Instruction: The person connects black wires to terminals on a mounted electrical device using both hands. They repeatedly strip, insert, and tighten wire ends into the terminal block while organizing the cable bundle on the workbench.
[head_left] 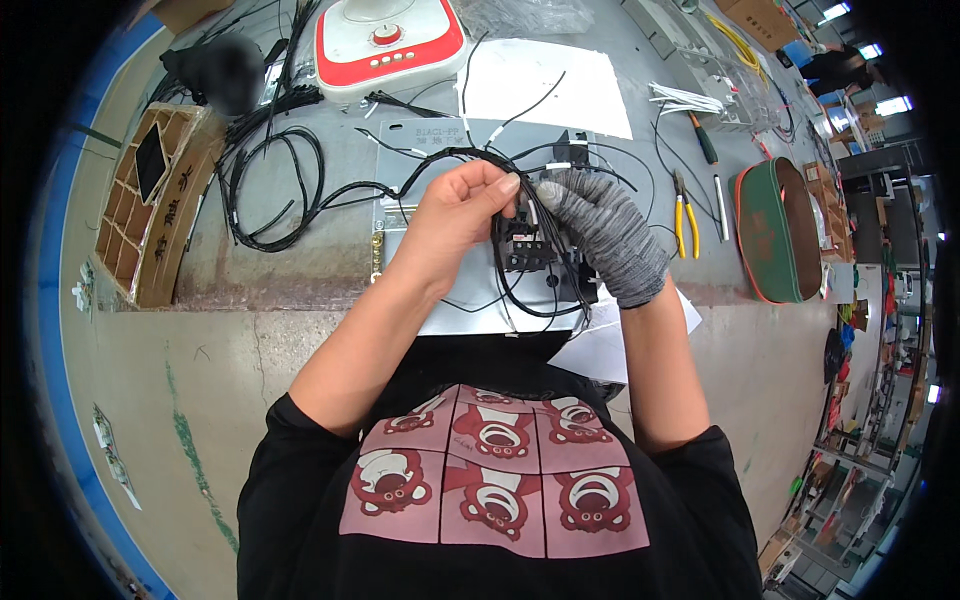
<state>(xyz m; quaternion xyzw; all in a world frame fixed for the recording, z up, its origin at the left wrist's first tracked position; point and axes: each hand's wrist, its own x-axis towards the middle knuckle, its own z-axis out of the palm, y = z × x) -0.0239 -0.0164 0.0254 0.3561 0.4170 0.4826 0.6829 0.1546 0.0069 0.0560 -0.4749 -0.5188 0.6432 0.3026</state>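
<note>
My bare left hand (pixel 452 212) pinches a bundle of black wires (pixel 470 153) between thumb and fingers. Close on its right is my right hand (pixel 612 232) in a grey knitted glove, its fingers curled and its thumb against the same bundle. The wires arch over a grey metal plate (pixel 400 140) and hang down between the hands, loose ends spreading out at the top. Beneath them sits a black electrical component (pixel 528 256) with terminals, partly covered by wires and fingers. Whether a small tie lies in either pinch is hidden.
A red-and-white appliance (pixel 385 62) and a white sheet (pixel 560 85) lie beyond the plate. At left are coiled black cable (pixel 318 170) and a compartmented cardboard box (pixel 125 222). Rightward lie yellow-handled pliers (pixel 681 225), a screwdriver (pixel 705 140), a white pen (pixel 721 208) and a green bin (pixel 768 240).
</note>
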